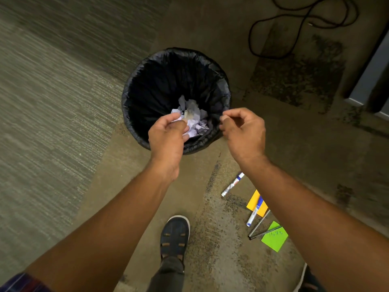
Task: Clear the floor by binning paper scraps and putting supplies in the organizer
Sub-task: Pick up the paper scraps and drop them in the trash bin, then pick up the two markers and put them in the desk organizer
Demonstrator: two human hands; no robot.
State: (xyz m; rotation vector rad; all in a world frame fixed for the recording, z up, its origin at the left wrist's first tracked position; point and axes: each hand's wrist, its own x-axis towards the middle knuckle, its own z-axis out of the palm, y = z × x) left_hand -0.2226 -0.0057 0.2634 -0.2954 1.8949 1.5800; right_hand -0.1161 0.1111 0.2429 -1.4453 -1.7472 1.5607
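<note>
A round bin with a black liner [134, 81] stands on the floor ahead, with crumpled white paper scraps [194, 110] in its bottom. My left hand [166, 135] hovers over the bin's near rim, fingertips pinched on a small pale scrap [188, 116]. My right hand [243, 129] sits at the bin's right rim, thumb and forefinger pressed together with nothing visible in them. On the floor at the lower right lie a white-and-blue marker [232, 184], a second marker [255, 211] on an orange sticky note [252, 202], a green sticky note [275, 239] and two thin pens [260, 224]. No organizer is in view.
My foot in a dark sandal [174, 234] stands behind the bin. A black cable [294, 24] loops on the floor at the top right. A grey piece of furniture [374, 76] lines the right edge. Striped carpet [52, 102] covers the left.
</note>
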